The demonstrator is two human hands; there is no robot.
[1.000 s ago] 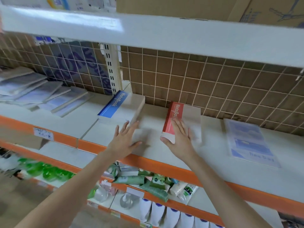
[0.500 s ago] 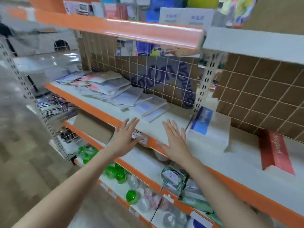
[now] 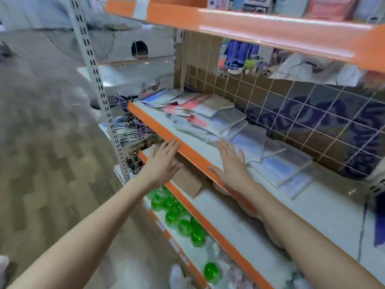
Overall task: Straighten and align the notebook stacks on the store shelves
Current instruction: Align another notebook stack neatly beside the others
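Two bare hands are held flat with fingers straight, nothing gripped in either. The left hand is poised at the orange front lip of the white metal shelf, fingertips at or just over the lip; contact cannot be confirmed through the blur. The right hand is extended across the same lip onto the shelf board, fingertips just beside the near edge of the sprawled pile of thin plastic-wrapped notebooks.

That pile is fanned along the shelf from its back left corner toward the middle, covers skewed at differing angles, the rearmost against the wire grid back panel. A lower, flatter group of clear-wrapped blue notebooks is spread just right of the right hand.

Flat palms look suited to squaring: edges can be pushed from both sides. A bracketing of the pile is judged to be in preparation; alignment not yet started. Slippery wrapping is likely to let the covers slide past each other.

Green round bottles are seen on the shelf below.
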